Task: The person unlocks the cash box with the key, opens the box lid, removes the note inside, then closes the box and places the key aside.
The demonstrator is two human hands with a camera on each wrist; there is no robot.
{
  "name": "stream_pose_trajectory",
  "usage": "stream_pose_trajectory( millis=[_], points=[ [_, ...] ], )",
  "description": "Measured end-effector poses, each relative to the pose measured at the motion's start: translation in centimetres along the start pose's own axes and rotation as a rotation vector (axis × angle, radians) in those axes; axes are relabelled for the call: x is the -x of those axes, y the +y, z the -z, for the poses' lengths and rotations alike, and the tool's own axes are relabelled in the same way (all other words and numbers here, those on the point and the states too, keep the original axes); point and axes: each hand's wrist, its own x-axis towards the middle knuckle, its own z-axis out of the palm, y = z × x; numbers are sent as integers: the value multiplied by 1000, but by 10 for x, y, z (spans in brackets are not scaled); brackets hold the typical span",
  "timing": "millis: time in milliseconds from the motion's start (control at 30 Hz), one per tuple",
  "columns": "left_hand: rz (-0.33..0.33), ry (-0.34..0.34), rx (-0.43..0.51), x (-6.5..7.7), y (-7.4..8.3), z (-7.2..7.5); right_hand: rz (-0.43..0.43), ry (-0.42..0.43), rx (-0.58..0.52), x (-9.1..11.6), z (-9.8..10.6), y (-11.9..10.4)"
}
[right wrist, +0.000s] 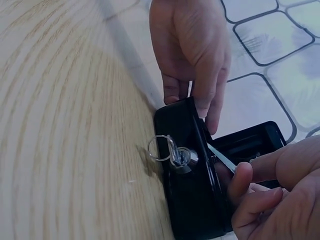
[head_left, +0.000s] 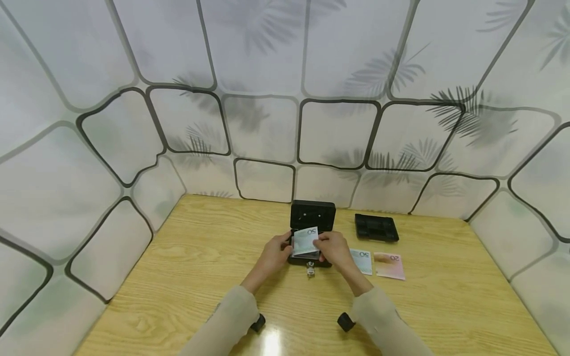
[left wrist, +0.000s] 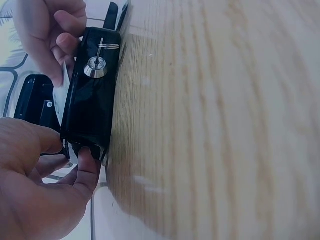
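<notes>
A black cash box (head_left: 327, 263) stands on the table with its lid (head_left: 313, 214) raised at the back. A 50 banknote (head_left: 306, 242) lies tilted over the box's opening. My right hand (head_left: 335, 248) pinches its right side between thumb and fingers. My left hand (head_left: 272, 254) grips the left end of the box, thumb and fingers around the wall, close to the note's left edge. In the right wrist view, a key ring (right wrist: 159, 148) hangs from the key in the front lock (right wrist: 184, 159). The inside of the box is mostly hidden by the note.
Right of the box lie another 50 banknote (head_left: 364, 262) and a pinkish 20 banknote (head_left: 390, 265). Behind them sits a black compartment tray (head_left: 376, 228). The wooden table (head_left: 213, 227) ends at a patterned curtain (head_left: 262, 180) at the back and sides.
</notes>
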Motion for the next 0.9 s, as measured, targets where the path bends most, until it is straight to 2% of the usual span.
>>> stream_pose_trajectory(
  millis=[300, 600, 900],
  points=[
    [21, 1, -5, -1, 0, 0, -31, 12, -36, 2, 13, 1],
    [-28, 5, -16, 1, -1, 0, -68, -23, -123, 6, 30, -8],
    [-28, 6, -13, 0, -2, 0, -80, -36, -201, 11, 46, -17]
  ],
)
